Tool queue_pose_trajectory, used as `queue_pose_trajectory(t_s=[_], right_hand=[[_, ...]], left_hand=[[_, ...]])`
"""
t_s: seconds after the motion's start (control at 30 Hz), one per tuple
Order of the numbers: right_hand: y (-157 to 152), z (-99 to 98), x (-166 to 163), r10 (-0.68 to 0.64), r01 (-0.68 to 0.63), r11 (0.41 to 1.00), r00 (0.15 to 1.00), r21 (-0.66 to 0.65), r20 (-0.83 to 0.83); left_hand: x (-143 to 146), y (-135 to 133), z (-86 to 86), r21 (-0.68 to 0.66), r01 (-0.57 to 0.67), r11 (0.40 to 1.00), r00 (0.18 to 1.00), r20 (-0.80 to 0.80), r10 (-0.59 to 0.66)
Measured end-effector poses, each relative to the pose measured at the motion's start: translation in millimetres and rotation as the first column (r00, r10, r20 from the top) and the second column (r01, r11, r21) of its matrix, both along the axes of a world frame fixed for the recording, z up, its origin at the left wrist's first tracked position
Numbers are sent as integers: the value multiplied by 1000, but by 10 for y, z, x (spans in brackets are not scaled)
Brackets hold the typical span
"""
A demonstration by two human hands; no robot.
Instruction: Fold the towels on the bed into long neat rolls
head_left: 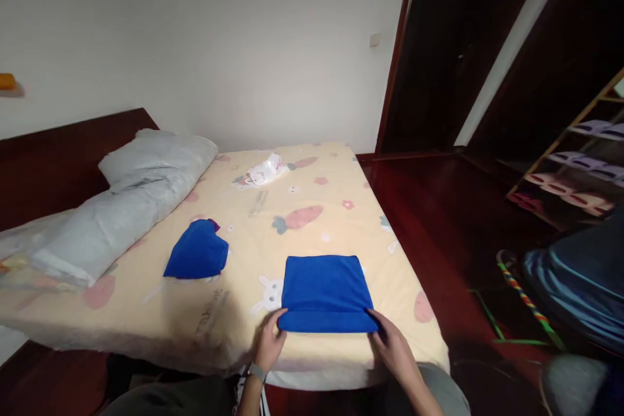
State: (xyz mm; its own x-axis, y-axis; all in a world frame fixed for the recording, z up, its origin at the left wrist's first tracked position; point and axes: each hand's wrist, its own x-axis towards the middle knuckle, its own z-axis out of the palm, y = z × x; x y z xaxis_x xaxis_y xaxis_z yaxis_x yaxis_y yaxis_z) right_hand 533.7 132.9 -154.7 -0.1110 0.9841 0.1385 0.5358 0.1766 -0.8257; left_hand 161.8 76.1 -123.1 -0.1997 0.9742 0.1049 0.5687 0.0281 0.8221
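A blue cloth (324, 291), folded into a flat rectangle, lies near the front edge of the bed (244, 208). My left hand (270, 341) pinches its near left corner, fingers closed on the fabric. My right hand (394, 346) grips the near right corner the same way. A second blue cloth (197, 251), loosely bunched with a bit of purple at its top, lies to the left, apart from both hands.
A grey pillow and rolled quilt (127, 195) lie along the bed's left side. A white plastic bag (266, 171) sits at the far end. Dark wooden floor, a shoe rack (580, 162) and a blue bundle (580, 279) are on the right.
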Motion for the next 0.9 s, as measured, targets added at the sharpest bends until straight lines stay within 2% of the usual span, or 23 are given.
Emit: queue_pose_trajectory(t_s=[0.1,0.23,0.3,0.43,0.6,0.67,0.83,0.9], right_hand=[[28,48,4,-99,78,987,983,-139,-151],[69,69,-19,-182,146,969,968,-200,-175],[88,74,-46,-195,164,969,967,-186,-164],[115,88,-95,-169,162,984,980,-80,-102],[116,58,-103,-181,179,983,983,-39,-38],[119,27,-97,-191,190,981,981,-43,-30],[134,-45,-91,-215,214,976,976,-49,-23],[139,-63,-94,-214,213,976,977,-48,-16]], left_hand=[[16,73,-53,1,-75,997,984,164,73],[77,160,-68,-57,-198,978,948,241,206],[97,173,-60,-57,-194,979,960,197,201],[89,133,-43,27,-78,997,997,29,77],[44,80,-49,52,-9,999,1000,-13,10],[38,87,-74,42,-30,999,999,-44,32],[52,140,-169,-36,-178,983,982,-75,175],[50,147,-167,-48,-185,981,981,-60,183]])
